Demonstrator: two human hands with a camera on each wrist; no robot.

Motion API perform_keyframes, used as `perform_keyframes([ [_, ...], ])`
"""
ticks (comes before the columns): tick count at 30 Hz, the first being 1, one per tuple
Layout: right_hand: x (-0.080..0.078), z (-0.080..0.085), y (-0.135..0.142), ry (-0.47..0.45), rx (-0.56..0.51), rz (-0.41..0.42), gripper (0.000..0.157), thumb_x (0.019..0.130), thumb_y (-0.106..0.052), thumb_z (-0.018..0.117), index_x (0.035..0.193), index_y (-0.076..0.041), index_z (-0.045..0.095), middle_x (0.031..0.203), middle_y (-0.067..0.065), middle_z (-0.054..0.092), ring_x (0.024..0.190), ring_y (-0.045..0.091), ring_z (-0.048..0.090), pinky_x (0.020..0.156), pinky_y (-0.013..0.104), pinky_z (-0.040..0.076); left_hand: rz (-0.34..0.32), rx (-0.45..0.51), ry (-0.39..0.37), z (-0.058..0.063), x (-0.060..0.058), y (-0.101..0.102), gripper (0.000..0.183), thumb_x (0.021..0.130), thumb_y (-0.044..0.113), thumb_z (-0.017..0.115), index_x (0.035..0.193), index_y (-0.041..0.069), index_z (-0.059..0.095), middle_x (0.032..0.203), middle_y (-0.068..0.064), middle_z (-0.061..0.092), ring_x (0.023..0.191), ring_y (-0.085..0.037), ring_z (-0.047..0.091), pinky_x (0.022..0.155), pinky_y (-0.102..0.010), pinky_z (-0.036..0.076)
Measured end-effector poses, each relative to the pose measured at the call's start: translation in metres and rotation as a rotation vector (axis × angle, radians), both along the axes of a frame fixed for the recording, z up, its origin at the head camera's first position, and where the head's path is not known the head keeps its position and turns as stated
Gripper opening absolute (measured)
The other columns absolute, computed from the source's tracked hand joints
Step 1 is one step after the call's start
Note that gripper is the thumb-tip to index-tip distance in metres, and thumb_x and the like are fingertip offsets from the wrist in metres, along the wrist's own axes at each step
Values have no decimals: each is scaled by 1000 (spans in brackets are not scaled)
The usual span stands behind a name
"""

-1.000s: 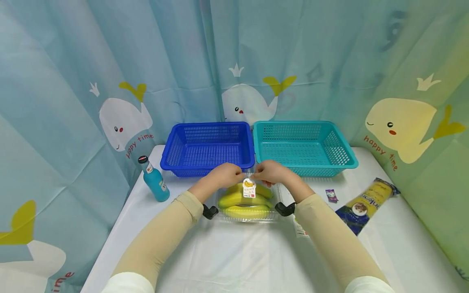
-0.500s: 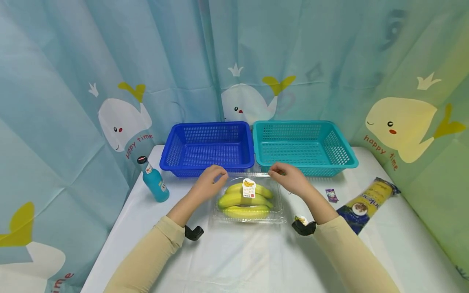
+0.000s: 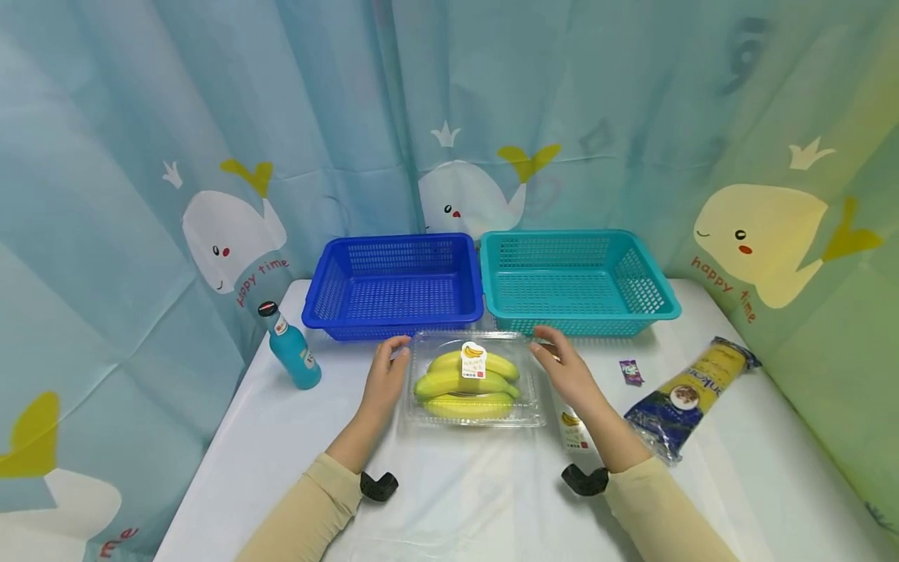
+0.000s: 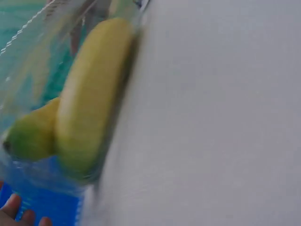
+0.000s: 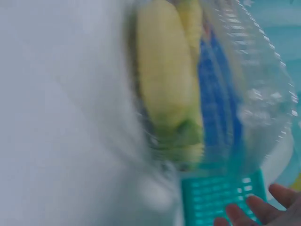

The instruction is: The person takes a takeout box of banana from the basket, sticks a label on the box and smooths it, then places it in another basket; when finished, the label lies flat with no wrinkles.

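Note:
A clear plastic clamshell box (image 3: 477, 422) lies closed on the white table, its length running left to right. Yellow bananas (image 3: 465, 384) show through the lid, which bears a white sticker (image 3: 474, 361) with a banana picture. My left hand (image 3: 383, 382) is beside the box's left edge, fingertips close to its far left corner. On the opposite side my right hand (image 3: 570, 376) has its fingers at the far right corner. Both hands have loosely extended fingers and hold nothing. The wrist views show the left fingers (image 4: 13, 207) and right fingers (image 5: 261, 209) spread beyond the blurred box.
Behind the box stand a blue basket (image 3: 393, 321) and a teal basket (image 3: 583, 324). A blue bottle (image 3: 293, 355) is at the left. To the right lie a small purple packet (image 3: 630, 372), a yellow-and-blue bag (image 3: 691, 398) and a white sticker sheet (image 3: 574, 437) with a banana picture.
Both hands have left the box's far edge, where they were together by the sticker, and moved apart to its two sides. Their fingers have straightened. The box stays in place.

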State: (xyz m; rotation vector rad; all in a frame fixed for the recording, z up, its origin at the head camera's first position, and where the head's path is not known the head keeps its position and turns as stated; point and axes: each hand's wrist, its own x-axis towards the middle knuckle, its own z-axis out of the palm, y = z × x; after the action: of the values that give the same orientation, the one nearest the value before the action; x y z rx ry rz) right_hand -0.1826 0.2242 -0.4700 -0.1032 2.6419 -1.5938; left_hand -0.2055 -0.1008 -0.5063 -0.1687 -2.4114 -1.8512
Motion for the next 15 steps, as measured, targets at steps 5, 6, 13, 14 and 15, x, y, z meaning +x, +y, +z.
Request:
perform_keyframes([
  [5, 5, -12, -8, -59, -123, -39, 65, 106, -47, 34, 160, -19, 10, 166, 13, 14, 151, 40, 18, 121, 59, 19, -101, 107, -88, -11, 4, 2, 50, 107, 34, 35, 154, 19, 30, 162, -10, 25, 151, -32, 21, 124, -54, 16],
  [6, 5, -15, -10, -69, -158, -35, 65, 107, -45, 32, 161, -19, 7, 167, 12, 10, 152, 40, 16, 122, 58, 17, -126, 118, -89, -12, 5, 2, 52, 107, 35, 34, 156, 20, 26, 164, -10, 21, 152, -33, 18, 124, -55, 13],
  [13, 9, -34, -18, -57, -318, 9, 61, 109, -38, 27, 160, -23, -3, 168, 8, 0, 154, 35, -2, 123, 61, 5, -217, 146, -116, -17, 8, 3, 59, 106, 42, 30, 160, 27, 10, 168, -2, 6, 154, -32, 8, 122, -62, 3],
  [14, 9, -36, -19, -48, -314, 15, 62, 109, -38, 27, 161, -22, -3, 168, 8, -1, 154, 34, -4, 123, 60, 3, -215, 145, -113, -18, 8, 3, 59, 106, 42, 30, 160, 27, 10, 168, -1, 6, 154, -32, 8, 122, -62, 4],
  [15, 9, -37, -20, -44, -314, 17, 62, 109, -37, 27, 161, -22, -2, 168, 7, -2, 154, 33, -6, 123, 60, 1, -212, 142, -109, -18, 8, 3, 59, 106, 42, 30, 160, 28, 10, 168, -1, 6, 154, -32, 9, 122, -61, 4],
])
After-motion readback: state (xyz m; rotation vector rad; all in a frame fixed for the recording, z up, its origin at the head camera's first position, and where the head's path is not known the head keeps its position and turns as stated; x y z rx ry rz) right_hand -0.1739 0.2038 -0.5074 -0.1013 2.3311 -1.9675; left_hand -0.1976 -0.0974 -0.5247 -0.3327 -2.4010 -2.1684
